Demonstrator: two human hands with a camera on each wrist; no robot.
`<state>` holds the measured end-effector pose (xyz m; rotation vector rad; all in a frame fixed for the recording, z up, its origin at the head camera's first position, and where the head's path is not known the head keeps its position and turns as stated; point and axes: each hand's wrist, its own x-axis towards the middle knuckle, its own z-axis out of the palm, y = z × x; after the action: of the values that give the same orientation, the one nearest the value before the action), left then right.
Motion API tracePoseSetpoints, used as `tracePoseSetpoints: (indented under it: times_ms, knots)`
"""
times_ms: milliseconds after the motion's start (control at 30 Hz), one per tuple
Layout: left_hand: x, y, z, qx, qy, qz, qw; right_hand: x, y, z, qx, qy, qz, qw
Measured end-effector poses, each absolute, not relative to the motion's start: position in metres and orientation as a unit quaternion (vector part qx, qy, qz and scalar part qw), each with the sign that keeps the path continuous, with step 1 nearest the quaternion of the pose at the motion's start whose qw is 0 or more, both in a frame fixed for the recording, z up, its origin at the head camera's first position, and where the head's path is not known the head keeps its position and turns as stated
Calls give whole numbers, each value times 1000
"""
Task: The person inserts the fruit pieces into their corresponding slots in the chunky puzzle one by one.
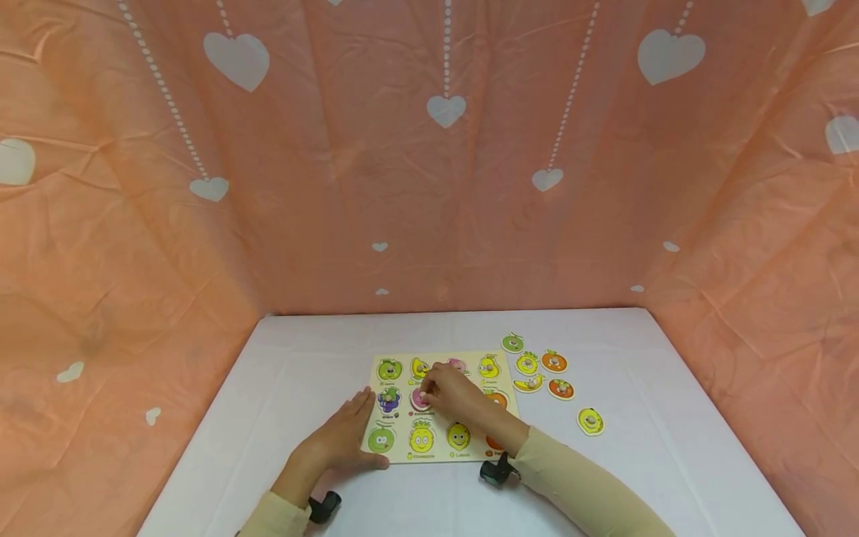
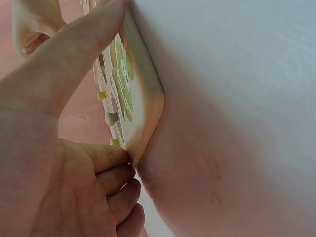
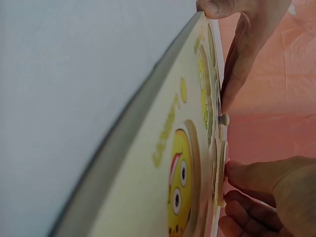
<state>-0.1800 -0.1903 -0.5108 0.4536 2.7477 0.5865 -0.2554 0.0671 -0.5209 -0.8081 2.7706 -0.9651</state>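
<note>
A cream wooden fruit puzzle board lies on the table in the head view. My left hand steadies its near left corner, fingers extended along the left edge and thumb at the front edge. In the left wrist view, the fingertips touch the board's side. My right hand is over the middle row and pinches a round pink fruit puzzle piece at its slot. Thumb and fingers meet close against the board face in the right wrist view. Apple and grape pieces sit on the board's left side.
Several loose knobbed pieces lie right of the board: a green melon, a pineapple, an orange, a banana, a red-orange fruit and a lemon. A peach curtain surrounds the white table.
</note>
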Motion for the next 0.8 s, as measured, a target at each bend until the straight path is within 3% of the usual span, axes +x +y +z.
tracePoseSetpoints:
  times_ms: [800]
  knots:
    - [-179, -191, -509, 156, 955, 199, 153, -257, 63, -526, -265, 915, -296, 63]
